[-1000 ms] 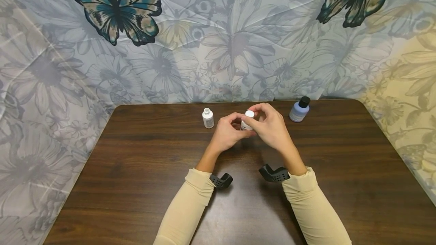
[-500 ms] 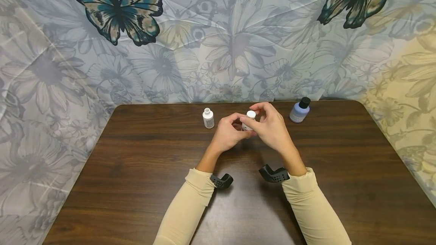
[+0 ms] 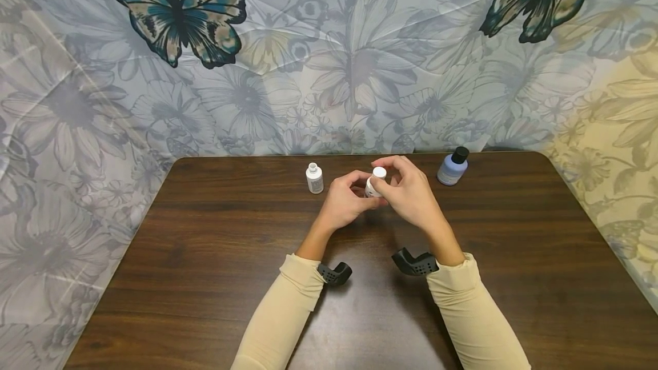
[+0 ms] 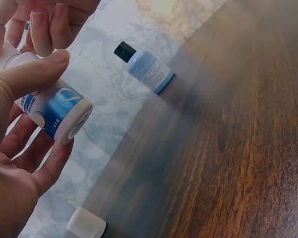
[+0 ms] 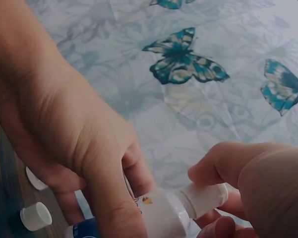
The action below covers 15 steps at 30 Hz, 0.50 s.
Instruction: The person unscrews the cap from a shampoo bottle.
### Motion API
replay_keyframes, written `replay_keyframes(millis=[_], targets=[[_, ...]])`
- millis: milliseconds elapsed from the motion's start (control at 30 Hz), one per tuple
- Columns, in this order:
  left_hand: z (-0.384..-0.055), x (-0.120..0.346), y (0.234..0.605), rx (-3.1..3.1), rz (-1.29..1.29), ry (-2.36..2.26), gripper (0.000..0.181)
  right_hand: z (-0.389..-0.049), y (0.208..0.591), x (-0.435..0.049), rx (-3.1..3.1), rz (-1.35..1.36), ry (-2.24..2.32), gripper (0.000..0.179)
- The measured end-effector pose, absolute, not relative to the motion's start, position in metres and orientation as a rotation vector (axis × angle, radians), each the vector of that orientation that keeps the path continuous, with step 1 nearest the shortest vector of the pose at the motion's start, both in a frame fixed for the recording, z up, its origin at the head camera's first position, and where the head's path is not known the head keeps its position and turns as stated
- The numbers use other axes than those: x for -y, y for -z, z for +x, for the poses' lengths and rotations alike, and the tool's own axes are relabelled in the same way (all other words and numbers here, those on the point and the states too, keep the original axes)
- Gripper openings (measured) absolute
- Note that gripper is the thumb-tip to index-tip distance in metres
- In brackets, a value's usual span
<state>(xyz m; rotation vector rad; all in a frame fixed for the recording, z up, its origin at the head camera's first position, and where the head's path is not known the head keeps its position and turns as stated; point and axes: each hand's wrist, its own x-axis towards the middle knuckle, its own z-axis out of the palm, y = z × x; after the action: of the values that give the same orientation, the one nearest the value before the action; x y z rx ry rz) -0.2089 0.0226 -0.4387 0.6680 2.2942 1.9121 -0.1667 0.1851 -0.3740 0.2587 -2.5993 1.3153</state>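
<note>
In the head view my left hand (image 3: 345, 200) grips a small white bottle (image 3: 371, 188) by its body. Its blue-and-white label shows in the left wrist view, where the bottle (image 4: 64, 106) lies tilted with its base toward the lower right. My right hand (image 3: 408, 192) pinches the white cap (image 5: 206, 197) at the bottle's neck between thumb and fingers. Some of the right fingers are hidden behind the cap. Left of my hands stands a second white bottle (image 3: 315, 179) with an uncapped neck.
A lavender bottle with a black cap (image 3: 452, 167) stands near the table's back edge, right of my hands. A loose white cap (image 5: 36, 216) sits on the wooden table (image 3: 205, 256). Behind the table hangs a butterfly-and-flower cloth (image 3: 354, 73).
My right thumb has slid back to the right around the cap, uncovering more of the bottle. My left hand keeps its grip, and the standing bottles have not moved.
</note>
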Motion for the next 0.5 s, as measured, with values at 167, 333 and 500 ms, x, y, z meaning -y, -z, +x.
replay_keyframes(millis=[167, 333, 500], targets=[[-0.2082, -0.0229, 0.4386, -2.310, 0.681, -1.895, 0.043, -0.1661, 0.3725, -0.1862, 2.625, 0.235, -1.313, 0.031], [-0.2076, -0.0238, 0.4392, -2.347, 0.694, -1.876, 0.040, -0.1656, 0.3722, -0.1858, 2.655, 0.175, -1.223, 0.042], [-0.2070, -0.0260, 0.4393, -2.353, 0.689, -1.855, 0.037, -0.1644, 0.3722, -0.1854, 2.658, 0.131, -1.190, 0.042]])
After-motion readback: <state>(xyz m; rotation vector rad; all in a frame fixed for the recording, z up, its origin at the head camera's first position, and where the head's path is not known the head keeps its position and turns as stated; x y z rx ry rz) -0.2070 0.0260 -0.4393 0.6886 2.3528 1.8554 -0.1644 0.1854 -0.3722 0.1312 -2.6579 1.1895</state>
